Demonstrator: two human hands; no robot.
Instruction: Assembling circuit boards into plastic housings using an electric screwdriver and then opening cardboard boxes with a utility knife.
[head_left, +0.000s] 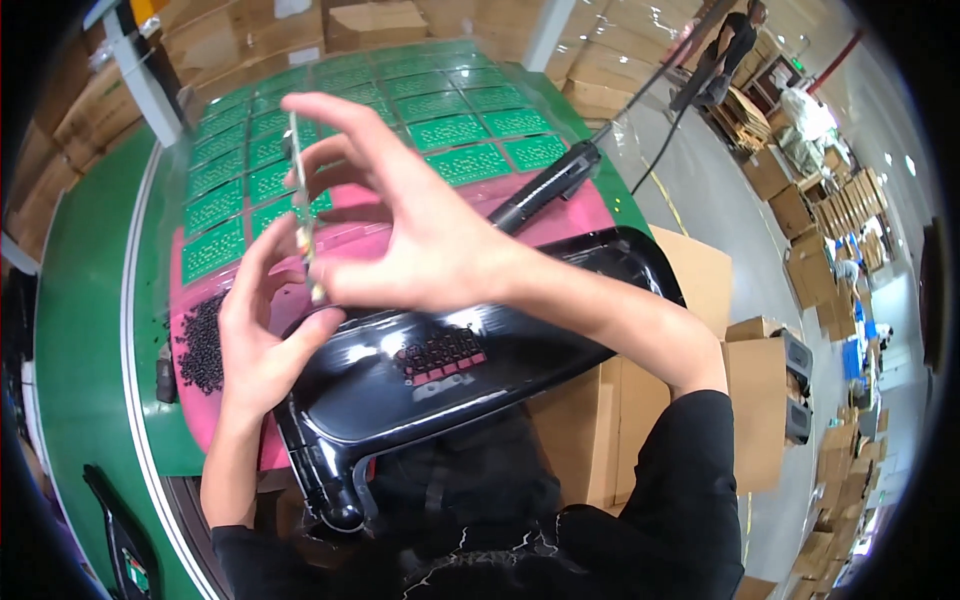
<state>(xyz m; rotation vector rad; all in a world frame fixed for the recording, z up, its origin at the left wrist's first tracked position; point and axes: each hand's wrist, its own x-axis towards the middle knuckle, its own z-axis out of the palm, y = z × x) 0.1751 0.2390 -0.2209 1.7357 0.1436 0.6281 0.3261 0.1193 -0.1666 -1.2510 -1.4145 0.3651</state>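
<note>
Nearest the camera, a glossy black moulded plastic housing (470,340) lay slantwise across the person's lap, its long axis running from lower left to upper right, with a small red-and-black key panel (440,357) set in its face. Just above it the two hands met. The left hand (262,330) was raised palm up, fingers curled toward a thin green circuit-board strip (303,215) that stood nearly upright, its long axis running top to bottom and its lower end hanging just above the housing's left edge. The right hand (420,220) reached across from the right, pinching the strip edge-on between thumb and fingers near its middle, with the forefinger arched over its top end. Both hands touched the strip; the right seemed to carry it, while the left steadied its lower part.

Beyond, on the green desk (90,300), a pink mat (200,290) held a heap of small black screws (203,340) just left of the left hand, then rows of green circuit boards (440,130) under a clear sheet. A black powered screwdriver (545,185) lay at the far right of the mat.

The strip's face was hidden by its edge-on view, motion blurred its lower tip, and the right hand covered part of the mat.
</note>
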